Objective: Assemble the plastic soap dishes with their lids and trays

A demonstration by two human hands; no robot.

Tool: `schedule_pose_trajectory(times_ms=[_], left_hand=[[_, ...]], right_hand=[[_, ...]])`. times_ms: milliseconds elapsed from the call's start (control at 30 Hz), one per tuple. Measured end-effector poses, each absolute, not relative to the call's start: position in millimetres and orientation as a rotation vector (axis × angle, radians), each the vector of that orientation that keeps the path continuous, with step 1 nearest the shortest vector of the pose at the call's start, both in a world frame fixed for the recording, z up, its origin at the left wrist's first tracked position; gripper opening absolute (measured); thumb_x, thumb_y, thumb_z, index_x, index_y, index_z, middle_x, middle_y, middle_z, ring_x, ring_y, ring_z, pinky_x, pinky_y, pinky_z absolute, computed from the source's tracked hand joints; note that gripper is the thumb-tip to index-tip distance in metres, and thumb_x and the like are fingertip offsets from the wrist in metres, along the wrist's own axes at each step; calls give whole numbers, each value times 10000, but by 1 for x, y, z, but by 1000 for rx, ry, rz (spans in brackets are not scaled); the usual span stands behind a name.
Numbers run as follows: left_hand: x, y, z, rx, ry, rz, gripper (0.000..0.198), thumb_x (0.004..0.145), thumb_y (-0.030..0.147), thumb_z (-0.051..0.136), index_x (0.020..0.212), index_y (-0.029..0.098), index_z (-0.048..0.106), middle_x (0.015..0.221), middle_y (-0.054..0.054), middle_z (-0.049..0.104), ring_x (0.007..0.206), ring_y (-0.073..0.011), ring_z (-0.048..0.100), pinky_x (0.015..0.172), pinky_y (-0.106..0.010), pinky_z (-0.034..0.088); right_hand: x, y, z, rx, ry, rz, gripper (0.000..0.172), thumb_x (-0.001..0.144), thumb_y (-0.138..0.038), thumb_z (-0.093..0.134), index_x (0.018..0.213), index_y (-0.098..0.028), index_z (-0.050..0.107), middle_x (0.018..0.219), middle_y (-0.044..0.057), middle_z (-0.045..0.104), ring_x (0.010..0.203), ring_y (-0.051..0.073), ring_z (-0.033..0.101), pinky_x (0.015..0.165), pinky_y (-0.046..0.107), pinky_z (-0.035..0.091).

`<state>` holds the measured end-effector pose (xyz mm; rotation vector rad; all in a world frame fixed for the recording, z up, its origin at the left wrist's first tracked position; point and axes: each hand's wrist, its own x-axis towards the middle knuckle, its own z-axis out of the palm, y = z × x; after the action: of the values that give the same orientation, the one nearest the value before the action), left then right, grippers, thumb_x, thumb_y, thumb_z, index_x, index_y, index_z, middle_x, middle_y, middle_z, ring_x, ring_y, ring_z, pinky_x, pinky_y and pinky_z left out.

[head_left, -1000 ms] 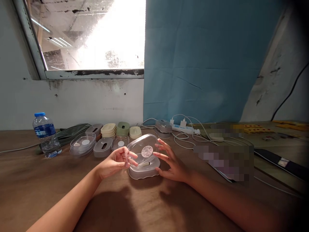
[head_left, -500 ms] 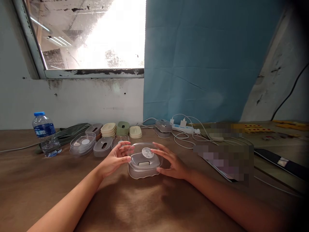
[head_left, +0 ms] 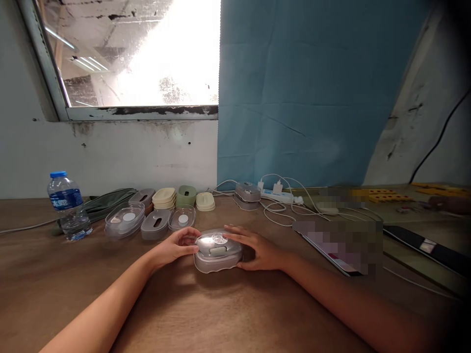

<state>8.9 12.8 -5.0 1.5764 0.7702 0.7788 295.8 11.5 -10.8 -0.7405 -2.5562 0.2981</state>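
Observation:
A grey plastic box (head_left: pixel 216 265) with a slot in its top sits on the brown table in front of me. Over it lies a clear plastic lid (head_left: pixel 206 240) bearing a round printed sticker. My left hand (head_left: pixel 178 246) grips the lid's left edge, thumb in front and fingers behind. On the opposite side, my right hand (head_left: pixel 259 249) curls around the lid's right edge, fingers on top and thumb low by the box's side. Whether the lid is fully seated on the box I cannot tell.
Clear lids (head_left: pixel 125 219), a grey slotted part (head_left: pixel 156 224), a cream stack (head_left: pixel 164 197) and a green part (head_left: pixel 186 195) stand behind left. A water bottle (head_left: pixel 69 208) is farther left. Right are a power strip (head_left: pixel 277 196), cables and a pixelated flat object (head_left: pixel 338 247). Another person's hand (head_left: pixel 451 203) shows far right.
Both hands have lowered the clear lid from above the grey box down onto it. My fingers have closed in around its edges. A person's hand has appeared at the far right.

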Motion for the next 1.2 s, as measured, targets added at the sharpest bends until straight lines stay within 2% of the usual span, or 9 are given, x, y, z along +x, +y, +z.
schedule_pose_trajectory(times_ms=[133,267,367,433,533,633,800,1000,1200], left_hand=[[10,13,-7,1709,759,769,334,759,301,618,1056,185,522,971,-39,593,879,-140,564,810,-296,447],[13,18,-12,2005,917,1009,252,769,241,564,1014,179,560,1035,-57,546,921,-166,544,851,-317,425],[13,20,-13,2157,1006,1129,192,743,147,518,921,166,587,946,-46,539,799,-144,547,766,-288,428],[13,20,-12,2190,1061,1160,163,742,125,486,856,160,596,889,-35,533,719,-123,529,689,-261,413],[12,21,-11,2166,1139,1235,131,743,129,477,786,157,598,849,-25,526,648,-107,496,611,-234,382],[11,21,-10,2108,1193,1297,121,733,126,480,753,156,595,821,-17,523,589,-94,456,558,-219,356],[11,21,-11,2072,1232,1297,140,701,94,464,720,150,590,803,-10,514,561,-84,427,550,-215,345],[12,22,-13,2067,1250,1274,145,690,89,460,698,150,592,793,-2,512,556,-80,418,545,-205,341],[11,23,-15,2084,1262,1250,152,688,81,459,697,150,593,792,-2,528,569,-84,427,556,-205,341]], right_hand=[[299,13,-8,-681,-2567,267,737,686,-278,664,1349,-257,343,1401,98,314,1283,276,296,1020,432,303],[303,15,-7,-837,-2552,101,721,666,-309,673,1324,-251,383,1292,111,382,1185,282,404,979,414,358],[303,19,-12,-1182,-2388,-148,648,702,-368,637,1292,-196,432,1139,138,449,1061,307,468,913,468,394],[303,25,-17,-1310,-2316,-320,619,720,-359,608,1278,-145,445,1095,156,455,1031,318,463,886,478,401],[301,37,-23,-1303,-2334,-467,601,748,-318,571,1296,-128,412,1148,163,437,1074,319,420,912,466,377],[295,54,-26,-1313,-2335,-494,540,791,-287,533,1301,-169,401,1186,153,434,1091,318,406,913,476,363],[275,95,-29,-1450,-2243,-569,435,836,-253,509,1261,-175,449,1189,154,464,1090,341,419,893,474,365],[254,151,-34,-1639,-2087,-663,318,887,-300,510,1176,-169,484,1201,86,492,1027,219,522,859,437,446],[249,180,-40,-1713,-2025,-669,283,897,-296,497,1147,-164,506,1173,83,515,992,205,543,834,415,468]])
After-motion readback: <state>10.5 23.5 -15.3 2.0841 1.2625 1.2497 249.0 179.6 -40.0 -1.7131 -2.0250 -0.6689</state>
